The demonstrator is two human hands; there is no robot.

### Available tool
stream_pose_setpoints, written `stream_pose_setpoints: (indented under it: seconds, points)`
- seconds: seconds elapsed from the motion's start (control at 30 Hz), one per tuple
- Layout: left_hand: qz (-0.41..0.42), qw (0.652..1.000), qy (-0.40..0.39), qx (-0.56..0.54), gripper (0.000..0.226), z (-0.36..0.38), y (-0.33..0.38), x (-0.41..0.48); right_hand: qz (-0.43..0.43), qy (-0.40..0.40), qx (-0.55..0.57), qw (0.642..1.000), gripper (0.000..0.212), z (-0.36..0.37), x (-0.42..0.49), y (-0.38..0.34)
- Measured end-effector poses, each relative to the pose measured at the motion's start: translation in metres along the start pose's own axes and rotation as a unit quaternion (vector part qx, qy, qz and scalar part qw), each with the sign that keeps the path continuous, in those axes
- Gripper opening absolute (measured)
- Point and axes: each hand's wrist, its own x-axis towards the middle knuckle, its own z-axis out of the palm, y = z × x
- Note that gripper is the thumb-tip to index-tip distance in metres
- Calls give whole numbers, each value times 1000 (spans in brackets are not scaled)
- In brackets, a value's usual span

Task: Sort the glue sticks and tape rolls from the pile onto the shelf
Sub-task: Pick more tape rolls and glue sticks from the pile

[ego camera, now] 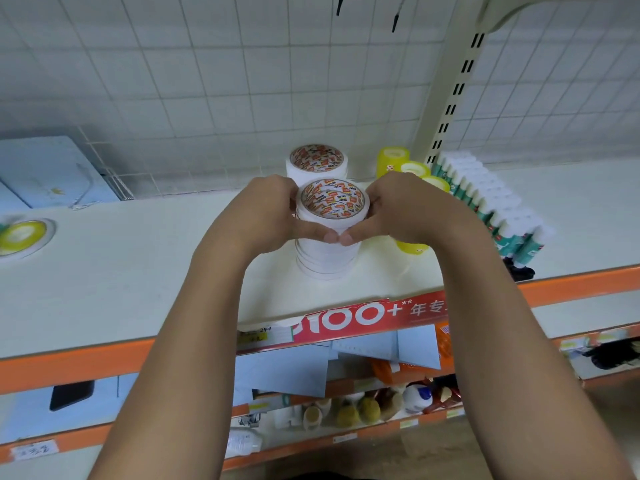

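Orange trim runs along the near edge of the shelf (138, 271), with a red paper banner (363, 313) draped over it. Just beyond, the front stack of white tape rolls (327, 258) stands on the shelf, and both hands clasp its upper rolls. The left hand (266, 209) curls round the left side and the right hand (405, 209) round the right, thumb tips meeting at the front. The rolls look loosely stacked, so an uneven squeeze or sideways nudge could slide them apart. That could topple the column, perhaps into the yellow tape rolls (393, 157) close on its right. Directly behind stands a rear stack (317, 161) of the same tape, very near. Farther right, glue sticks (491, 202) stand packed in a row. A wire grid (207, 81) backs everything.
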Motion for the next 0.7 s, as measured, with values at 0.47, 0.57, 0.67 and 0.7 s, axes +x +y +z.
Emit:
stream_pose_setpoints:
  seconds: [0.47, 0.57, 0.67, 0.7]
  points:
    - [16, 995, -17, -99, 45, 4, -9, 2, 28, 45, 60, 997, 59, 19, -12, 9]
    - [12, 993, -31, -111, 53, 10, -13, 0, 37, 35, 73, 996, 60, 31, -14, 12]
    - [-19, 995, -61, -75, 66, 23, -21, -2, 41, 28, 81, 995, 66, 47, -15, 15]
    - [-24, 995, -67, -71, 67, 29, -23, -3, 41, 33, 82, 995, 70, 51, -14, 16]
